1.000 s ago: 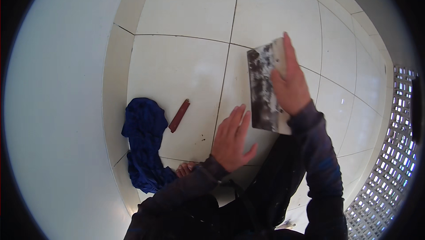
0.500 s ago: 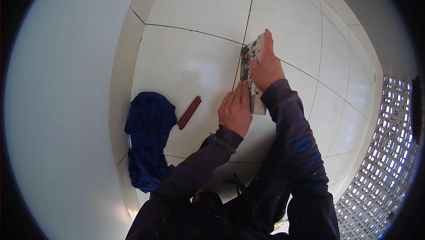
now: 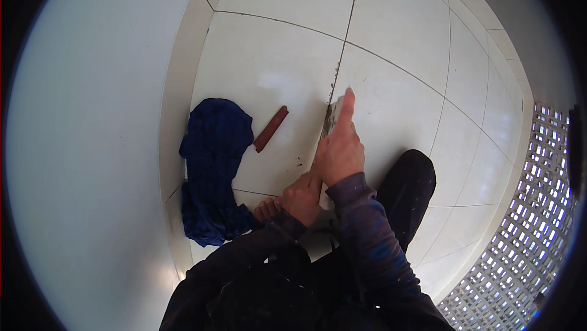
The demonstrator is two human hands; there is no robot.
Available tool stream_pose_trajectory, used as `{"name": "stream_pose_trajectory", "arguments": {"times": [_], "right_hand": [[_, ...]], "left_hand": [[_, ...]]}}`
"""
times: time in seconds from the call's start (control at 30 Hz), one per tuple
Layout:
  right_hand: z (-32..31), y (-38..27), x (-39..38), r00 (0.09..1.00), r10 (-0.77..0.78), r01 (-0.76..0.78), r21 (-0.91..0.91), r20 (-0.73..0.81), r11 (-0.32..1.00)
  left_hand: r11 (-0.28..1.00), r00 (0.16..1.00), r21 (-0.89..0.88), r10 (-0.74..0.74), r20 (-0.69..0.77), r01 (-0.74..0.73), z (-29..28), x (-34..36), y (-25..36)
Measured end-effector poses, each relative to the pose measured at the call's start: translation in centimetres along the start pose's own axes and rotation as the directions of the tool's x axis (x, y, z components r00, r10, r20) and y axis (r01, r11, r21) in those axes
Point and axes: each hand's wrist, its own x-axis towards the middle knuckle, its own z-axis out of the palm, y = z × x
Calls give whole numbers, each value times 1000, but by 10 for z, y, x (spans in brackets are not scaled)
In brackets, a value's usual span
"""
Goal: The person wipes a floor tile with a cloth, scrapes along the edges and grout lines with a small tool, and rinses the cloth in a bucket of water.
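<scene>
Pale tiled floor [image 3: 391, 105] with dark seams [image 3: 345, 40] here, guys. One scraper [image 3: 334, 116], off-white with a grimy dark edge, sits along a seam; right hand [image 3: 342, 155]'s clutching it, left hand [image 3: 301, 198]'s curled by its near end, can't tell if gripping. One dark-red bar [image 3: 271, 129], one blue cloth [image 3: 217, 135] near the wall [image 3: 92, 147].

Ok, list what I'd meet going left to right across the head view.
Pale wall → crumpled dark-blue cloth → dark-red bar → left hand → right hand → black trouser leg → grey lattice panel.
</scene>
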Motion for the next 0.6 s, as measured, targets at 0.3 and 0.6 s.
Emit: {"name": "stream_pose_trajectory", "arguments": {"times": [0.3, 0.6], "right_hand": [[15, 11, -79, 986, 45, -49, 22, 160, 999], [9, 42, -84, 995, -21, 11, 109, 95, 994]], "left_hand": [[983, 980, 166, 39, 196, -73, -32, -79, -7], [988, 986, 59, 150, -70, -146, -122, -3, -17]]}}
